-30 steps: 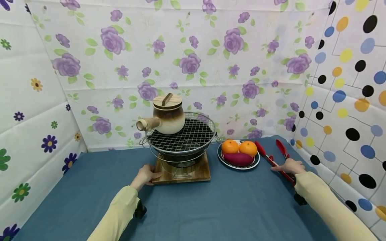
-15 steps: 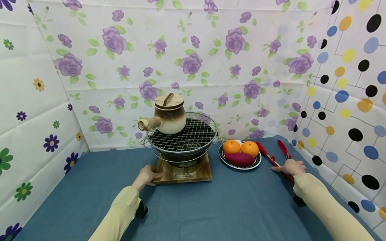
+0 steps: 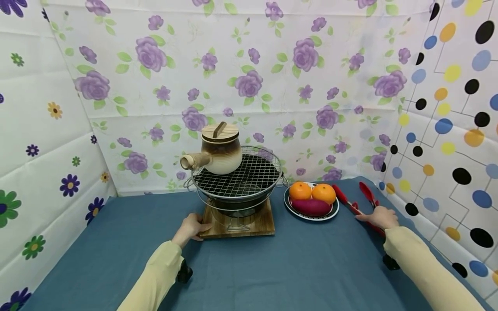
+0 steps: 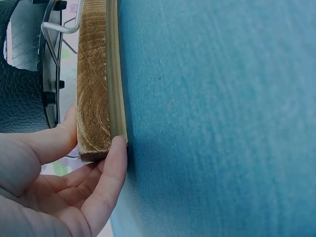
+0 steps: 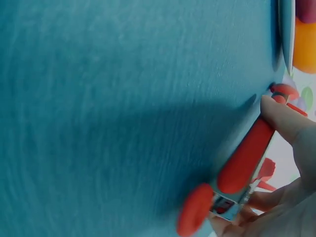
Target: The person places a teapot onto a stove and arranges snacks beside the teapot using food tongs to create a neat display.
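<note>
My left hand [image 3: 190, 227] grips the near left corner of a wooden board [image 3: 254, 224]; in the left wrist view the thumb lies on its top and a fingertip at the underside of the board [image 4: 93, 89]. On the board stands a round grill [image 3: 249, 175] with a wire mesh, and a lidded clay pot [image 3: 222, 155] sits on its left part, handle pointing left. At the right, my right hand [image 3: 382, 217] holds red tongs [image 3: 346, 199], thumb along one arm; the right wrist view shows the hand [image 5: 291, 163] round the tongs [image 5: 247, 158].
Right of the grill, a plate [image 3: 320, 219] holds two oranges [image 3: 324, 193] and a purple oblong item [image 3: 311, 207]. A blue cloth [image 3: 295, 268] covers the table. Patterned sheets [image 3: 171, 86] stand behind it and at both sides.
The head view has shifted slightly, so everything sits a little further right in it. Both hands keep their places at the board and the tongs.
</note>
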Tool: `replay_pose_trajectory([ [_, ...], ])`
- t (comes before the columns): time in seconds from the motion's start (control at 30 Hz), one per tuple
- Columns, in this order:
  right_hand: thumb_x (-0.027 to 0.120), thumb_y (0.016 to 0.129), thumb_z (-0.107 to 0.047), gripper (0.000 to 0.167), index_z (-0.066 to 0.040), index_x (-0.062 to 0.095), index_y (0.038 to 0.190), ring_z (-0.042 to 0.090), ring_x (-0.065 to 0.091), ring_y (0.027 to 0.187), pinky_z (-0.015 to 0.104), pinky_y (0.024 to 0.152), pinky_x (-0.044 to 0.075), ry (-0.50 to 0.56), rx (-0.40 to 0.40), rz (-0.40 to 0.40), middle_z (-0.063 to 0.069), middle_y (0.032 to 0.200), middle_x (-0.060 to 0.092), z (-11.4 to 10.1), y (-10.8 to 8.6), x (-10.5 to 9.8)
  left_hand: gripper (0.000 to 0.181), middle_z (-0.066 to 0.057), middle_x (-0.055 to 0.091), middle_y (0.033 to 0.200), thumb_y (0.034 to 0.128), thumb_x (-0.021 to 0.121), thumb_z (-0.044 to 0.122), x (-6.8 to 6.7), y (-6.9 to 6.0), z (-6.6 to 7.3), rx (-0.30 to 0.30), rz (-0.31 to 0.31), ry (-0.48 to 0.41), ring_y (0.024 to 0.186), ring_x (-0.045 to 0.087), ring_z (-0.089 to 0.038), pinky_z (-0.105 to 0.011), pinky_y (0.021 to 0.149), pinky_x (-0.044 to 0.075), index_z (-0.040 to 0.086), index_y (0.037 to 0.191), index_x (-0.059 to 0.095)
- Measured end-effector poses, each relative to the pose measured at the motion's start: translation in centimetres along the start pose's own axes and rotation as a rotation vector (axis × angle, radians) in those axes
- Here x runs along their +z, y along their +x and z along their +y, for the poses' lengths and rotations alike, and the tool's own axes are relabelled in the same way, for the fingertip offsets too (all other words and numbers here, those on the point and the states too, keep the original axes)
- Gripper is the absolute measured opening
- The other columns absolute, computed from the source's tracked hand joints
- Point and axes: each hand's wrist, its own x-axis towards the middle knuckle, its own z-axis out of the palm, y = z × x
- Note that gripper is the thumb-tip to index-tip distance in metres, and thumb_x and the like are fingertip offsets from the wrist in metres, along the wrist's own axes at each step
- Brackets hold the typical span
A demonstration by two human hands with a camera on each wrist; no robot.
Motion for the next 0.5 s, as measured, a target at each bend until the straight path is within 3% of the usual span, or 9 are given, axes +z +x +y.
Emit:
replay_pose_trajectory([
  [0.13,0.064,0.078,-0.049,0.053,-0.002,0.046,0.063,0.022,0.043,0.055,0.029,0.048,0.035,0.048,-0.061,0.023,0.008,0.06,0.039,0.5,0.1,-0.2,0.03,-0.008,0.04,0.059,0.0832,0.066,0.006,0.1,0.0,0.0,-0.002,0.003,-0.005,0.048,0.048,-0.018,-0.035,0.049,0.054,0.005,0.065,0.042],
  [0.2,0.065,0.079,-0.045,0.05,-0.007,0.041,0.058,0.015,0.04,0.048,0.025,0.044,0.031,0.065,-0.088,0.033,0.002,0.054,0.033,0.7,0.2,-0.3,0.029,-0.009,0.041,0.059,0.0833,0.066,0.006,0.1,0.0,0.0,-0.003,0.003,-0.007,0.049,0.049,-0.019,-0.035,0.049,0.054,0.004,0.066,0.043],
  [0.5,0.063,0.08,-0.044,0.05,-0.011,0.037,0.054,0.011,0.031,0.041,0.023,0.04,0.025,0.129,-0.121,0.053,-0.002,0.049,0.027,1.8,0.4,-0.7,0.023,-0.011,0.043,0.062,0.084,0.066,0.007,0.0,0.0,0.0,-0.014,-0.006,-0.002,0.05,0.051,-0.02,-0.035,0.05,0.054,0.0,0.072,0.047],
])
